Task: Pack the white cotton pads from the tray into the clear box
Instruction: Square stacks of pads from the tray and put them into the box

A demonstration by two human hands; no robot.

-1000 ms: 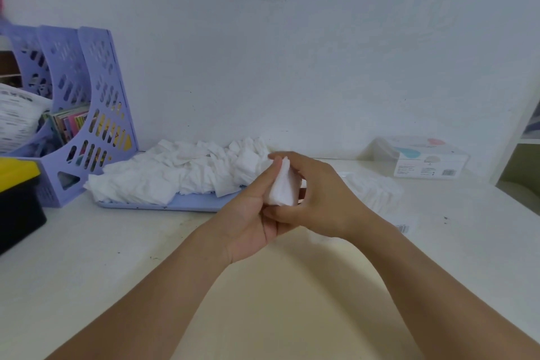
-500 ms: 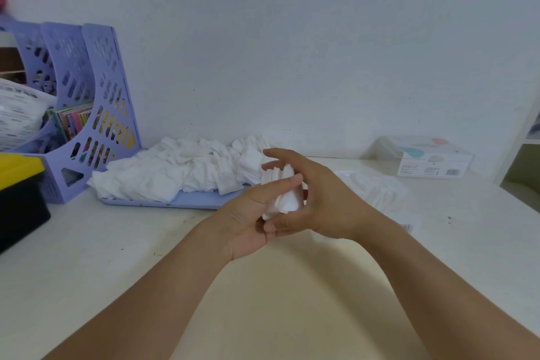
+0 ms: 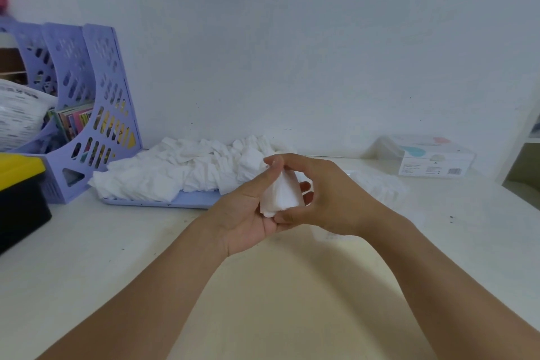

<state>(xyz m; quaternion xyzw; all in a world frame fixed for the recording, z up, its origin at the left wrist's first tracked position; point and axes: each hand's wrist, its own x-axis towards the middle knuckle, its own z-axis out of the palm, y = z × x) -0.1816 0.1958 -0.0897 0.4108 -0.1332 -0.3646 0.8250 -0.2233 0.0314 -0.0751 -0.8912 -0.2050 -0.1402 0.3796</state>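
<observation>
A heap of white cotton pads (image 3: 187, 168) lies on the lilac tray (image 3: 193, 202) against the wall. In front of the tray's right end, my left hand (image 3: 248, 210) and my right hand (image 3: 327, 199) meet above the table and together hold a small stack of cotton pads (image 3: 280, 194). The left thumb presses the stack's top and the right fingers wrap its right side. Behind my right hand the clear box (image 3: 377, 184) rests on the table with white pads inside it; my hand hides much of it.
A lilac perforated file rack (image 3: 87, 114) with books stands at the left. A black and yellow case (image 3: 20, 196) sits at the left edge. A clear lid with a printed label (image 3: 429, 159) lies at the back right. A shelf edge (image 3: 523, 155) stands far right.
Both hands stay together on the stack of pads. My left thumb has gone from lying across the stack's front to pressing on its top, and the stack looks squarer.
</observation>
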